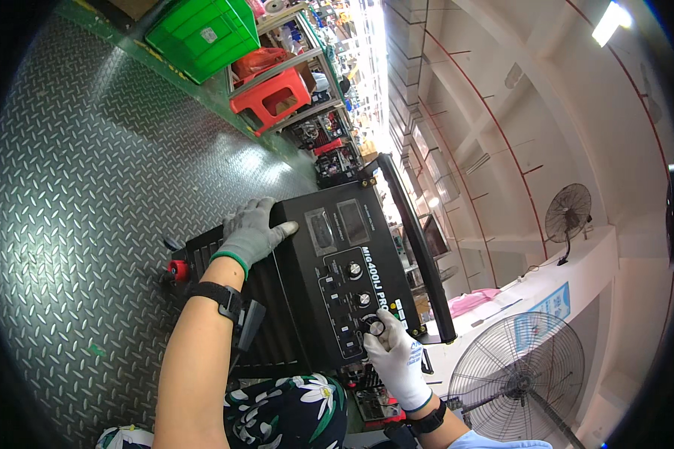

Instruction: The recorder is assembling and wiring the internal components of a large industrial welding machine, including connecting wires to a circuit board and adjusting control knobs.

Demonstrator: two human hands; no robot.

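A black welding machine [277, 299] fills the middle, with two small display windows, several knobs and a bar handle [416, 247] along one edge. My left hand [251, 230], in a grey glove with a green cuff, lies on its case, thumb stretched toward the panel edge and fingers spread over the side. At the panel's lower right, my right hand [398, 367], in a white glove, has thumb and fingers closed round a large dark knob [375, 327]. Two smaller silver-faced knobs [353, 269] sit farther up the panel. A red connector [177, 271] sticks out low on the left.
Patterned metal floor plate [90, 224] stretches out at left. Beyond it stand a green crate [206, 37], a red plastic stool [271, 99] and loaded shelving [307, 56]. A large caged fan [518, 383] is close by at lower right, a smaller one [568, 213] behind.
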